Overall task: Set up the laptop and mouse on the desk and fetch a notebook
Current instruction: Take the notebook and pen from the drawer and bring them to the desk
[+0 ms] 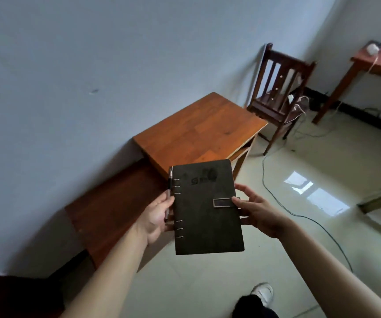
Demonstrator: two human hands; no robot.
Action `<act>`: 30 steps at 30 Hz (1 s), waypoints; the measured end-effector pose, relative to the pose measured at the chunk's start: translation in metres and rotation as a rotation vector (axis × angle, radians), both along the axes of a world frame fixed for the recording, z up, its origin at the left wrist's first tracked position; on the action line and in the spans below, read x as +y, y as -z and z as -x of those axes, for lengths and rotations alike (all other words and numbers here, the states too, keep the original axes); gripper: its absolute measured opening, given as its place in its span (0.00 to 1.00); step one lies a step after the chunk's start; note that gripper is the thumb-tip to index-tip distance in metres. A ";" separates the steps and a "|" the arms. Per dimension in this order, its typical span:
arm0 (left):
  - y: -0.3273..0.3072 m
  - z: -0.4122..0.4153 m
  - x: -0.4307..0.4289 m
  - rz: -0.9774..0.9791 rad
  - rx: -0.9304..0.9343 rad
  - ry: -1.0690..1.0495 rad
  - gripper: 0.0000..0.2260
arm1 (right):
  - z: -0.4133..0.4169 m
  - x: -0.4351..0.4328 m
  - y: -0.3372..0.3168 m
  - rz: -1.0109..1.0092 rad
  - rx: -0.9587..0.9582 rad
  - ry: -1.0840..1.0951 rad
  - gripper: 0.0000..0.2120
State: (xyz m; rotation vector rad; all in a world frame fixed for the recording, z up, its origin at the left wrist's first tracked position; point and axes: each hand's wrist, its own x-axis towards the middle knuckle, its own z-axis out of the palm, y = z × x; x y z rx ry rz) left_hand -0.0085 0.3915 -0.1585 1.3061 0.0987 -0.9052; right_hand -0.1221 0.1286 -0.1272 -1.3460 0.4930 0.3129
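A dark ring-bound notebook (pixel 205 207) with a strap clasp is held in the air in front of me, cover up. My left hand (pixel 156 220) grips its spine side, where a pen (pixel 169 191) lies along the rings. Fingers of my right hand (pixel 256 211) hold the clasp edge. Beyond the notebook stands a small orange-brown wooden desk (pixel 198 131) against the wall, its top bare. No laptop or mouse is in view.
A dark wooden chair (pixel 276 92) stands right of the desk. A reddish table (pixel 377 63) with a white object is at far right. Cables (pixel 299 216) trail over the tiled floor. A low dark bench (pixel 113 207) runs along the wall at left.
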 end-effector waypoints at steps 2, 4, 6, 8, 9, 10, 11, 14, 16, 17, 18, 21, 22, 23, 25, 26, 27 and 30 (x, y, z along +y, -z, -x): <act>-0.011 -0.004 -0.023 -0.001 -0.044 0.056 0.15 | 0.009 -0.021 -0.006 -0.022 -0.025 0.042 0.20; -0.022 -0.006 -0.063 0.014 -0.076 0.091 0.15 | 0.020 -0.057 -0.011 -0.061 -0.055 0.112 0.19; -0.030 -0.008 -0.110 0.015 -0.091 0.108 0.15 | 0.028 -0.098 -0.013 -0.075 -0.070 0.163 0.18; -0.041 -0.006 -0.157 0.013 -0.089 0.127 0.14 | 0.034 -0.139 -0.014 -0.080 -0.076 0.211 0.18; -0.045 -0.005 -0.186 0.013 -0.077 0.133 0.14 | 0.040 -0.165 -0.014 -0.082 -0.086 0.236 0.18; -0.047 -0.004 -0.214 0.012 -0.078 0.149 0.14 | 0.046 -0.190 -0.016 -0.077 -0.090 0.260 0.18; -0.052 -0.005 -0.244 0.018 -0.086 0.159 0.14 | 0.051 -0.217 -0.017 -0.073 -0.106 0.285 0.17; -0.070 -0.004 -0.341 0.042 -0.086 0.223 0.15 | 0.074 -0.302 -0.026 -0.044 -0.122 0.400 0.15; -0.082 0.000 -0.388 0.041 -0.087 0.266 0.16 | 0.084 -0.343 -0.031 -0.029 -0.119 0.453 0.14; -0.087 0.002 -0.411 0.043 -0.083 0.288 0.16 | 0.088 -0.363 -0.032 -0.025 -0.113 0.474 0.15; -0.089 0.003 -0.430 0.045 -0.075 0.304 0.16 | 0.092 -0.379 -0.032 -0.022 -0.108 0.491 0.15; -0.090 0.002 -0.499 0.029 -0.041 0.337 0.15 | 0.097 -0.435 -0.025 -0.023 -0.092 0.552 0.16; -0.089 0.000 -0.517 0.020 -0.034 0.358 0.15 | 0.097 -0.449 -0.023 -0.024 -0.081 0.574 0.15; -0.086 -0.003 -0.538 0.003 -0.033 0.386 0.15 | 0.095 -0.463 -0.019 -0.029 -0.069 0.602 0.14; -0.076 -0.012 -0.578 -0.029 -0.030 0.434 0.15 | 0.090 -0.492 -0.010 -0.041 -0.043 0.660 0.12; -0.068 -0.019 -0.605 -0.039 -0.016 0.461 0.15 | 0.088 -0.511 -0.005 -0.053 -0.021 0.689 0.12; -0.064 -0.023 -0.621 -0.043 0.000 0.470 0.15 | 0.086 -0.523 -0.003 -0.072 -0.007 0.714 0.13; -0.053 -0.045 -0.688 -0.033 0.014 0.537 0.15 | 0.074 -0.578 0.009 -0.129 0.014 0.804 0.17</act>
